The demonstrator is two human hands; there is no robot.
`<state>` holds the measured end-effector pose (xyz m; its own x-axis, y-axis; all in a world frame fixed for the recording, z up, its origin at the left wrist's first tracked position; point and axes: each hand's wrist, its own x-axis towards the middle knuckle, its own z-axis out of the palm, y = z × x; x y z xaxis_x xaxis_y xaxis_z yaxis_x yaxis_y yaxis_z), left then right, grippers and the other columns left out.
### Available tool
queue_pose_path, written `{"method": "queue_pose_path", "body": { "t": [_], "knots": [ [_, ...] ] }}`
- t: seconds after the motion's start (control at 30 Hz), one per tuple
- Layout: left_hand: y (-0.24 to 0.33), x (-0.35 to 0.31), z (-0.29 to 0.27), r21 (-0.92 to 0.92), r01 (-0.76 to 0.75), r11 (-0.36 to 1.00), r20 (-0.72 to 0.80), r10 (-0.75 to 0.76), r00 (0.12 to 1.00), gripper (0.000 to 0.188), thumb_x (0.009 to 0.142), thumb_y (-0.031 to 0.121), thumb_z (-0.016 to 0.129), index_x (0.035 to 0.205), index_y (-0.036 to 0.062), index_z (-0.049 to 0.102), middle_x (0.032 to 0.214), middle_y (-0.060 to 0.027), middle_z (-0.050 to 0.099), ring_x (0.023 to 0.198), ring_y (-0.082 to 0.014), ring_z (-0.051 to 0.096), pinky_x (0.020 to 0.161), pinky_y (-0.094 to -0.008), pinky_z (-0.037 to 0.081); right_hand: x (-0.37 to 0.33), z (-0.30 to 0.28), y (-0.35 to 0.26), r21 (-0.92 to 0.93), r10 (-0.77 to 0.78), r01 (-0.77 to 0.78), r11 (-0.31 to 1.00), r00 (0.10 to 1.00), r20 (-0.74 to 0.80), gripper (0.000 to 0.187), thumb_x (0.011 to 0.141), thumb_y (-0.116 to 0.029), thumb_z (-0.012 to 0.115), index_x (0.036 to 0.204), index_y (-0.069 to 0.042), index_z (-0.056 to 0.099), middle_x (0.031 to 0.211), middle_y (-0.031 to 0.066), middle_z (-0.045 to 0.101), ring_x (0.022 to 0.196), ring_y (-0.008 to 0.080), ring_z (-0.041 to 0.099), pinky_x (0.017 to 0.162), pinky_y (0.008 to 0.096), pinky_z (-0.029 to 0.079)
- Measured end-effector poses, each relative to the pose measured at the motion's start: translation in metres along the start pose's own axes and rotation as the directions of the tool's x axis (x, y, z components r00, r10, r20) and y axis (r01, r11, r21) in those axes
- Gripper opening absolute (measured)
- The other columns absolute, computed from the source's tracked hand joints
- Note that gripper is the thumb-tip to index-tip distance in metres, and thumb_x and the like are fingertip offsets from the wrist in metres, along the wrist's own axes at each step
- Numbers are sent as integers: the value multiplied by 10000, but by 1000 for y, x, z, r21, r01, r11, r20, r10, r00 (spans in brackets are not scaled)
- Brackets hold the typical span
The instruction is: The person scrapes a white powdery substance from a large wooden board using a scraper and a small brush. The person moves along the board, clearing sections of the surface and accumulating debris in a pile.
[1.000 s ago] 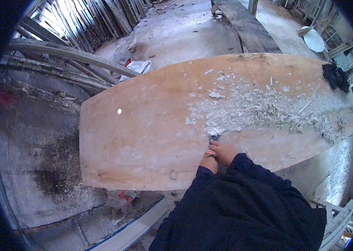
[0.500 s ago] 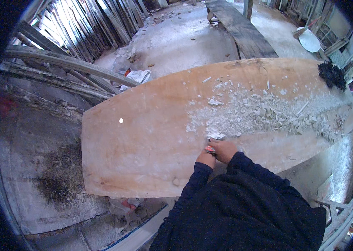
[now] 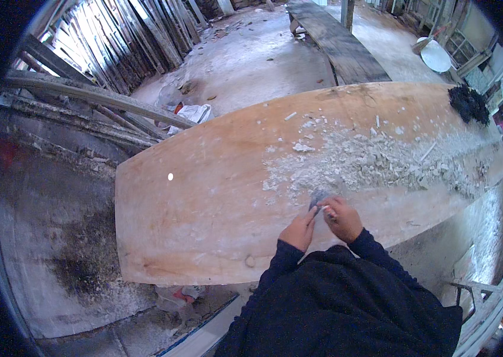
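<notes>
On the wooden board, a scraper [image 3: 317,197] with a flat grey blade lies at the near edge of the white scrapings [image 3: 347,160]. My left hand [image 3: 298,232] is closed round its handle end, thumb and fingers pointing toward the blade. My right hand [image 3: 345,221] is closed beside the blade, its fingertips bent in close to it. A small pale bit shows at those fingers, but I cannot make out what they hold. The scrapings are loose flakes and crumbs, spread over the board's right half.
The large tan board [image 3: 186,226] lies beneath both hands. At its far right corner sits a dark bristly clump [image 3: 469,104]. A long dark bench [image 3: 347,47] stands beyond it. Timber beams [image 3: 85,92] lean at the left, and a white basin [image 3: 435,56] stands far right.
My hands, pressed together before, are now a little apart. The right hand has shifted right, and the grey blade shows between them. The view has shifted slightly.
</notes>
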<state>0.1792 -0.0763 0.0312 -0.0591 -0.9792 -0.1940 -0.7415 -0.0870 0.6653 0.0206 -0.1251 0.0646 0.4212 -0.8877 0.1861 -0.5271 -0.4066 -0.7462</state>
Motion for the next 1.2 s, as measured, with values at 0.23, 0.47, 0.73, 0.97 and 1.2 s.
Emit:
{"method": "queue_pose_path", "body": {
  "t": [0.23,0.47,0.73,0.97,1.2],
  "knots": [
    [-36,-38,-13,-51,199,979,30,-198,980,423,863,268,448,1247,90,450,906,-216,581,871,-365,547,776,-423,436,10,-21,21,175,180,-167,970,982,-60,183,853,-190,511,842,-23,584,808,155,589,775,322,572,653,381,462],
    [-86,-42,50,12,68,998,-11,-68,998,433,788,230,540,1174,60,439,907,-233,563,880,-384,546,748,-440,436,-4,54,-15,-18,-126,159,987,842,525,314,815,-209,519,1097,-73,503,1075,154,550,864,348,585,707,434,483],
    [-64,17,48,-135,384,914,43,-382,923,338,789,205,508,1092,54,490,1092,-223,495,916,-388,545,771,-439,452,37,80,24,-194,66,52,980,830,554,459,683,-167,626,1126,-127,513,1159,147,528,966,329,558,787,410,463],
    [-44,31,7,201,132,971,106,-156,982,276,786,168,481,1028,65,565,1023,-178,558,926,-336,550,795,-410,460,55,72,5,-220,107,12,975,847,520,251,722,-143,571,961,-72,548,892,168,615,832,363,590,713,454,471],
    [-96,34,75,115,-30,993,-82,40,996,286,806,230,461,1000,30,528,947,-210,580,873,-367,561,742,-433,460,26,57,-6,-163,27,46,986,909,416,266,741,-128,540,1004,-90,528,889,183,609,840,369,584,692,461,466]
  ]
}}
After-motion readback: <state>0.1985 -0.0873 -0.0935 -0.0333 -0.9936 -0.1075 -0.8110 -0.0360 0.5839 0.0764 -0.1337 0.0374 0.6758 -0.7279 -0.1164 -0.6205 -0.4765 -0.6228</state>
